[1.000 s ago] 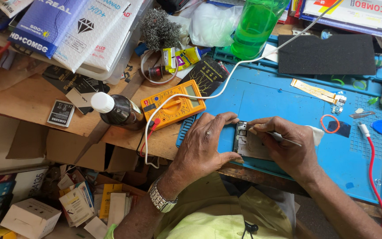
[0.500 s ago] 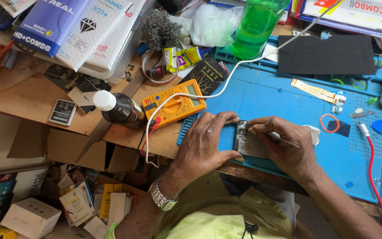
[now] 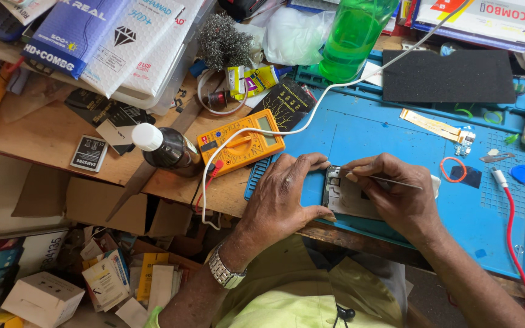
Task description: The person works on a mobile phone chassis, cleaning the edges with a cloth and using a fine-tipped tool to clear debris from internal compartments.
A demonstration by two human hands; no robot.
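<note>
Blue repair mat (image 3: 390, 146) on tabletop: opened phone (image 3: 350, 195) is steadied by left hand (image 3: 284, 194), fingers clasped on it; metal tweezers (image 3: 396, 182) are pinched in right hand (image 3: 396, 197); yellow multimeter (image 3: 241, 143) is set beside.

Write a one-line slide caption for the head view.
Left hand steadies an opened phone on a blue mat while the right hand works it with tweezers, beside a yellow multimeter.
</note>
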